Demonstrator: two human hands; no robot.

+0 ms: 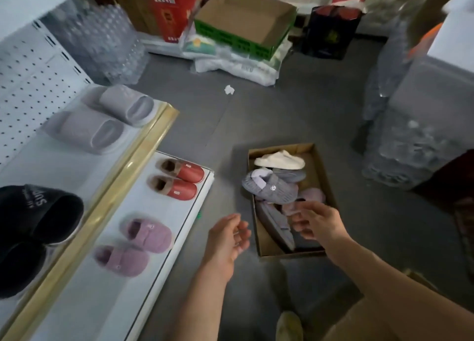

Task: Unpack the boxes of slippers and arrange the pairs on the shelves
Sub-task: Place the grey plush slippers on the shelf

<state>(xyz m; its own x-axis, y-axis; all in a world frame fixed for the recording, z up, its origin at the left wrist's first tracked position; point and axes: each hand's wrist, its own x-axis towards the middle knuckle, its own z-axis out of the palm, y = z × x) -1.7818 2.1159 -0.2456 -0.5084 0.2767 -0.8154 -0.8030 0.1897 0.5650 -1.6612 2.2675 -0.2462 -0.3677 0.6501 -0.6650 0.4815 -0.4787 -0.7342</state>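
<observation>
While both hands hang empty over the floor, the shelves [84,284] on the left already carry four pairs: grey slides [102,120] and black slippers [33,233] on the upper shelf, red fur-lined slippers [179,180] and pink fuzzy slippers [133,245] on the lower one. On the floor to the right of the lower shelf sits the open box [324,176] — still holding a loose heap: a cream slipper [279,159] at the far end, a grey knit slipper [272,188] leaning over the left rim, more grey and pink ones under it.

Right hand [318,222] is over the near half of the box, fingers loosely curled and apart, gripping nothing; motion blur hides whether the fingertips touch the pink slipper below. Left hand [228,238] is just left of the box, palm up, fingers relaxed and slightly curled, empty.

Risks, as I judge it:
- The heap is jumbled, so grabbing one slipper could split a pair or mix two greys.
- The grey knit slipper overhangs the rim — a tug nearby could tip it out.

Readable text: white print on the black slippers, partly "SUP..."; the rest is too blurred. The red carton [169,9] at the back has characters I can't read.
</observation>
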